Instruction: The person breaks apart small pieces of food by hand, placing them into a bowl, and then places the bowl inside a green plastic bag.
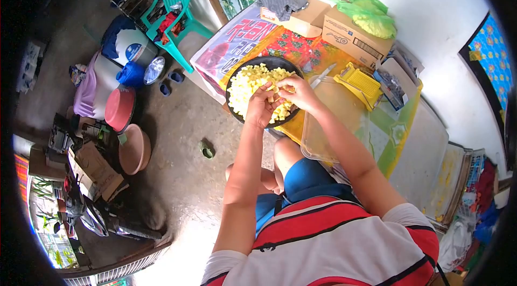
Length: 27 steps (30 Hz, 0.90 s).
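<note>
Both hands are working over the black bowl (235, 79) of yellow cubes (249, 84), which is sitting at the near-left edge of the surface (401, 130). Left hand (260, 107) is curling half-closed over the cubes — what it grips, cannot tell. Right hand (299, 93) is pinching a few cubes, fingers bent. Clear plastic tray (329, 124) is lying just right of the bowl — yellow slicer (362, 83) and knife (322, 76) beyond it.

Both hands (280, 100) crowd over the bowl (237, 71). A clear tub (328, 124) sits just right of it, with a knife (322, 76) and yellow slicer (361, 84) beyond. Boxes (344, 33) block the far side; bare floor (188, 140) lies left.
</note>
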### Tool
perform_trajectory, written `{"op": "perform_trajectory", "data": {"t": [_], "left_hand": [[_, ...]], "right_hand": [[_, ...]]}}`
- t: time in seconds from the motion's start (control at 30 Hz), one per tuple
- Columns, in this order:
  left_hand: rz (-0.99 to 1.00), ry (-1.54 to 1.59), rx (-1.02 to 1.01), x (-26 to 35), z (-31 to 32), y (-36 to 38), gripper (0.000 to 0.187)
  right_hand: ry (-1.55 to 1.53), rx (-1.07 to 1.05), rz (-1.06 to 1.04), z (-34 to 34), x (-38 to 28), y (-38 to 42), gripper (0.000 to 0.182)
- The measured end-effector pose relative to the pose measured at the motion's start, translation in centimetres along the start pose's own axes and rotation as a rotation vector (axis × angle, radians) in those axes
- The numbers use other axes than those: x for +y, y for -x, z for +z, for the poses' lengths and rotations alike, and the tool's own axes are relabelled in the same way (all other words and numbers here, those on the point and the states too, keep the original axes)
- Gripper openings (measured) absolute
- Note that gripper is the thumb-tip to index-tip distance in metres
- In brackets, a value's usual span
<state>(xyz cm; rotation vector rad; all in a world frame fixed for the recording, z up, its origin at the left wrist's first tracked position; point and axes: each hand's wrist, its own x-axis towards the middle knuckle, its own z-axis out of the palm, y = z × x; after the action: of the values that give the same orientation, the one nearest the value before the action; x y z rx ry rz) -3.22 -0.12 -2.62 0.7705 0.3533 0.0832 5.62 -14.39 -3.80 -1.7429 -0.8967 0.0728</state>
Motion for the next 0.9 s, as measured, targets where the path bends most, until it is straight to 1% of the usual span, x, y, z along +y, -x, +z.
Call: {"op": "perform_trajectory", "data": {"t": [0.1, 0.23, 0.3, 0.43, 0.5, 0.6, 0.7, 0.8, 0.9], "left_hand": [[0.032, -0.058, 0.004, -0.3, 0.2, 0.0, 0.044], [0.092, -0.171, 0.049, -0.5, 0.3, 0.1, 0.049], [0.161, -0.279, 0.055, -0.5, 0.7, 0.3, 0.052], [0.257, -0.431, -0.003, -0.6, 0.8, 0.5, 0.056], [0.255, -0.421, -0.009, -0.5, 1.1, 0.7, 0.056], [0.242, -0.371, -0.030, -0.3, 1.2, 1.0, 0.055], [0.225, -0.305, -0.052, -0.3, 1.0, 0.9, 0.054], [0.211, -0.263, -0.056, -0.4, 0.8, 0.6, 0.052], [0.193, -0.245, -0.039, -0.6, 0.4, 0.3, 0.050]], "right_hand": [[-0.031, 0.018, 0.019, -0.1, 0.7, -0.1, 0.019], [-0.254, -0.064, 0.146, -0.2, 0.6, 0.2, 0.019], [-0.347, -0.086, 0.218, 0.0, 0.9, 0.2, 0.020], [-0.459, -0.082, 0.183, -0.2, 0.3, 0.3, 0.022], [-0.527, -0.103, 0.200, -0.6, 0.1, 0.1, 0.021], [-0.557, -0.132, 0.350, -1.2, -0.4, 0.1, 0.021], [-0.617, -0.132, 0.402, -1.3, -0.6, 0.2, 0.022], [-0.699, -0.096, 0.509, -1.1, -0.3, 0.3, 0.023], [-0.731, -0.068, 0.562, -0.8, -0.1, 0.3, 0.023]]}}
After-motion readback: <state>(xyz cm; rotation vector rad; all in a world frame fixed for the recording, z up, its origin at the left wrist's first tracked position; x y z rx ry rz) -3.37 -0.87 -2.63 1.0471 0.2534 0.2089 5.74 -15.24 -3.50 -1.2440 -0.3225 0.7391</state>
